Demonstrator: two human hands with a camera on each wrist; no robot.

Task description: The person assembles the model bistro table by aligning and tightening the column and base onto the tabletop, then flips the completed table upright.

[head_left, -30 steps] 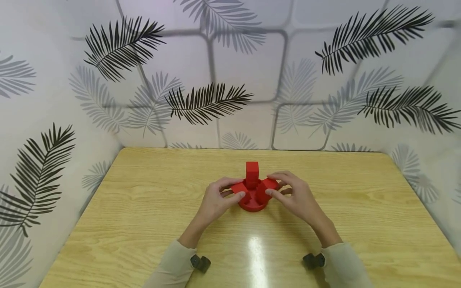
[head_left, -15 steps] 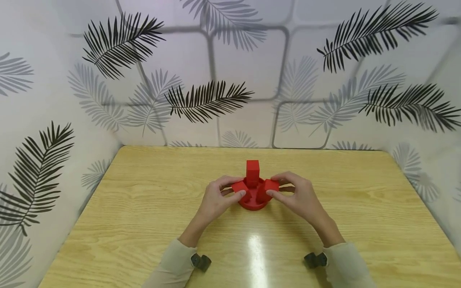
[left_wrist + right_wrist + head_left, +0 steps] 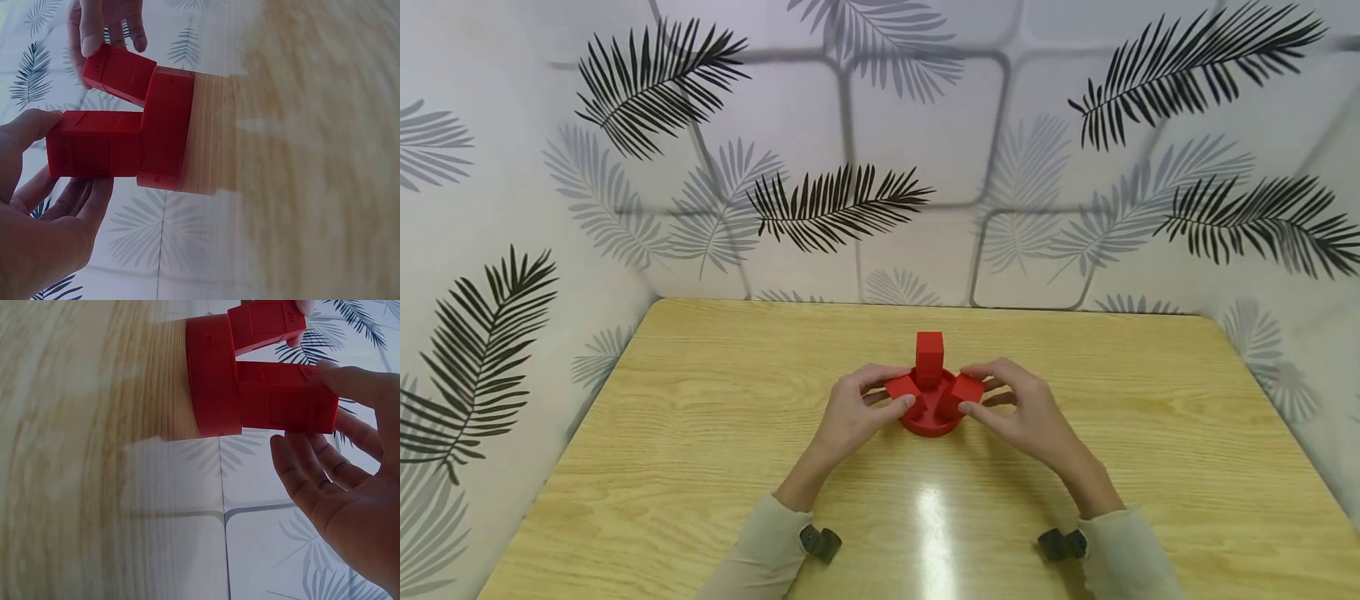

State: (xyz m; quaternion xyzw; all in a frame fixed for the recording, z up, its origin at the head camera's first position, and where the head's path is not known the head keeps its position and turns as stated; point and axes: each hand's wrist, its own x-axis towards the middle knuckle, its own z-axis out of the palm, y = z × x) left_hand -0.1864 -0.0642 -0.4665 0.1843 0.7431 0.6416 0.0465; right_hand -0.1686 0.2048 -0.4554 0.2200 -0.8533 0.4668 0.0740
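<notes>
A shallow round red holder (image 3: pixel 931 431) rests on the table with three red rectangular blocks set in it. My left hand (image 3: pixel 844 421) pinches the upper end of the left block (image 3: pixel 97 144) between thumb and fingers. Across from it, my right hand (image 3: pixel 1033 417) grips the upper end of the right block (image 3: pixel 287 397), thumb on the near side. Both held blocks lean outward, their lower ends inside the holder's rim. The back block (image 3: pixel 929 358) stands upright with no hand on it. Fingers partly cover the two held blocks in the head view.
The pale wooden table (image 3: pixel 700 400) reaches back to a wall covering (image 3: pixel 917 133) with a leaf pattern. A small black device (image 3: pixel 822 543) sits at the left cuff, and another black device (image 3: pixel 1063 545) at the right cuff.
My right hand has shifted slightly to the right with its block, which leans a little further outward. The left hand keeps its hold; the head view has moved slightly.
</notes>
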